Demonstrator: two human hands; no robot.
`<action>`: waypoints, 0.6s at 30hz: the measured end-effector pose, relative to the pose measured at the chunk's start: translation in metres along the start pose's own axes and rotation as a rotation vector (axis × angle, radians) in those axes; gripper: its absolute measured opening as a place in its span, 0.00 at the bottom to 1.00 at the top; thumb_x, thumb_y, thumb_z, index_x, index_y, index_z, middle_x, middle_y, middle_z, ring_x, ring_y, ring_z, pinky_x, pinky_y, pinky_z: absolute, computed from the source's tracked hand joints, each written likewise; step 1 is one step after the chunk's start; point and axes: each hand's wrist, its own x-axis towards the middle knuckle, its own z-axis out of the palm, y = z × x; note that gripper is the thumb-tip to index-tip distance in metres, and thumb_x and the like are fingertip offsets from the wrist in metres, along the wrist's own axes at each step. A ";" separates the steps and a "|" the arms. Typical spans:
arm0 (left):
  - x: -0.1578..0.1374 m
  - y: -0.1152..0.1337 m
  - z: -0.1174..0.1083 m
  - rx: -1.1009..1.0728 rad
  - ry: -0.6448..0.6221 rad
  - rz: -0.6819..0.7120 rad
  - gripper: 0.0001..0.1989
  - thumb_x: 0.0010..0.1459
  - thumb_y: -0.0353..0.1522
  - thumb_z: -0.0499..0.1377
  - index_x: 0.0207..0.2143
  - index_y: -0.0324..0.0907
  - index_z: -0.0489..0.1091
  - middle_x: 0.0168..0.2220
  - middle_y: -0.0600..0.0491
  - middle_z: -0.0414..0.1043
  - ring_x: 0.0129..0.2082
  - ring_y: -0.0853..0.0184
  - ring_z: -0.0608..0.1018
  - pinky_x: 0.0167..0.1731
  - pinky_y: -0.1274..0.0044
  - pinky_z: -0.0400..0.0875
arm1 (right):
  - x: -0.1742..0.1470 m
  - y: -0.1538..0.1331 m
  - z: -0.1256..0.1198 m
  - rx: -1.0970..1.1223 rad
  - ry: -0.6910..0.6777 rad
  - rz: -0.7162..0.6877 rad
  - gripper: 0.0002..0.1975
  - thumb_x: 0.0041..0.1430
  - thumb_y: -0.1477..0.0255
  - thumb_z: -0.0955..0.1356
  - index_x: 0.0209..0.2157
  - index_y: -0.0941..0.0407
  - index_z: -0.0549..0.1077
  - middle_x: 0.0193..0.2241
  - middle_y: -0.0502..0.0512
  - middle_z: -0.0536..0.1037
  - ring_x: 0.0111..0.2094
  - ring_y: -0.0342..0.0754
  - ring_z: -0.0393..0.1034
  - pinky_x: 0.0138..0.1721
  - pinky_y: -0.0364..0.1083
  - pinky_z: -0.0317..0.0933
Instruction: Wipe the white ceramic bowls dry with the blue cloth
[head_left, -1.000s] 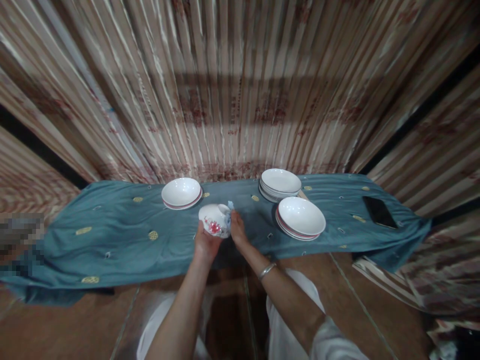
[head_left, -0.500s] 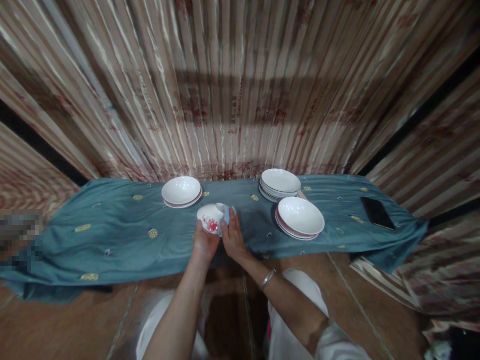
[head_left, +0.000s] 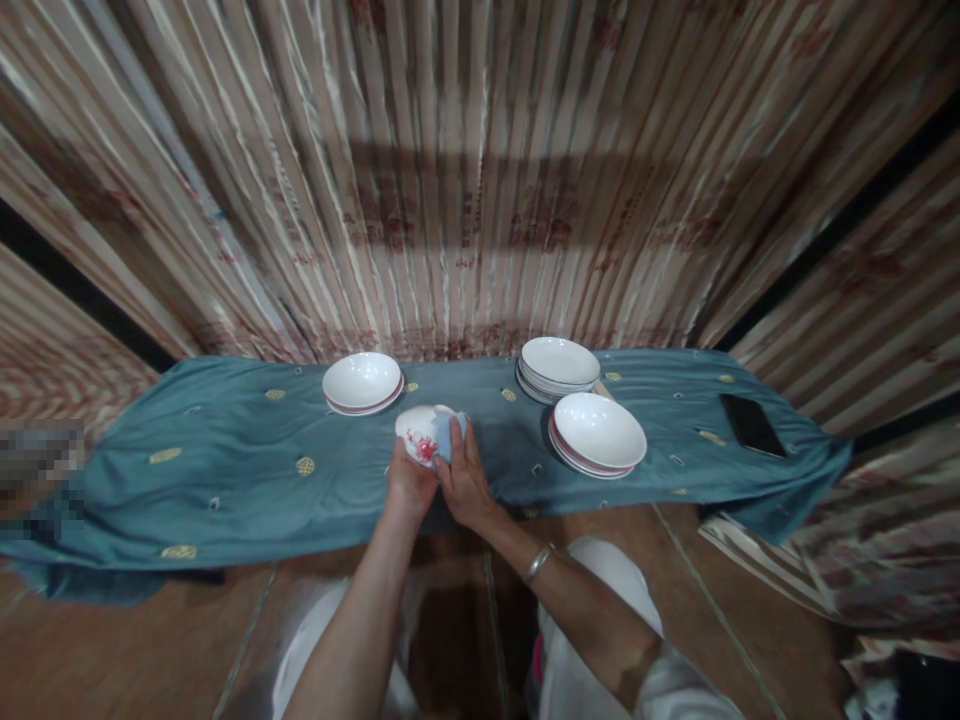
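A small white bowl (head_left: 415, 424) with red flowers on its outside is tilted on its side above the table's front half. My left hand (head_left: 412, 482) is closed around its lower left side. With my right hand (head_left: 466, 482) I press a light blue cloth (head_left: 451, 438) against the bowl's right side; the fingers are closed over the cloth. Behind and left of the bowl lies a short stack of white bowls (head_left: 363, 381) with a reddish edge below. To the right stands another stack of white bowls (head_left: 600, 432), also showing a reddish edge.
A stack of white plates (head_left: 559, 362) with dark rims sits at the back right. A black phone (head_left: 751, 425) lies near the right end of the table's green cloth (head_left: 255, 470). Patterned curtains (head_left: 465, 180) hang right behind the table.
My right hand and the blue cloth have shifted slightly across the bowl's outside, and more of the cloth shows. The bowl has turned a little in my left hand. The stacks stay put.
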 end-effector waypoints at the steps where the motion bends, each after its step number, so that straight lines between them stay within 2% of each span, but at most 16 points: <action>1: -0.001 0.000 0.001 0.009 -0.003 0.006 0.28 0.67 0.40 0.40 0.60 0.32 0.60 0.42 0.43 0.78 0.45 0.62 0.79 0.51 0.73 0.69 | 0.001 0.000 -0.001 -0.020 0.005 -0.022 0.33 0.67 0.67 0.57 0.67 0.61 0.39 0.68 0.68 0.39 0.69 0.58 0.34 0.64 0.60 0.48; 6: -0.002 -0.001 0.001 0.041 -0.065 0.027 0.29 0.66 0.43 0.40 0.57 0.33 0.64 0.45 0.43 0.77 0.50 0.61 0.77 0.56 0.71 0.65 | 0.005 -0.002 -0.007 -0.137 0.027 -0.125 0.34 0.66 0.68 0.60 0.67 0.62 0.42 0.68 0.68 0.41 0.68 0.59 0.35 0.63 0.60 0.49; 12: 0.001 -0.007 -0.002 0.119 -0.095 0.096 0.27 0.65 0.43 0.44 0.52 0.34 0.70 0.47 0.43 0.77 0.54 0.60 0.74 0.58 0.71 0.63 | 0.013 -0.003 -0.019 -0.281 -0.001 -0.283 0.30 0.66 0.67 0.61 0.65 0.64 0.51 0.66 0.70 0.49 0.69 0.57 0.33 0.64 0.60 0.46; 18: -0.001 -0.015 0.001 0.150 -0.116 0.133 0.25 0.64 0.44 0.48 0.48 0.34 0.72 0.51 0.41 0.74 0.59 0.59 0.69 0.60 0.69 0.59 | 0.017 -0.007 -0.027 -0.327 -0.047 -0.316 0.29 0.65 0.67 0.61 0.64 0.60 0.54 0.66 0.65 0.51 0.69 0.55 0.32 0.64 0.59 0.46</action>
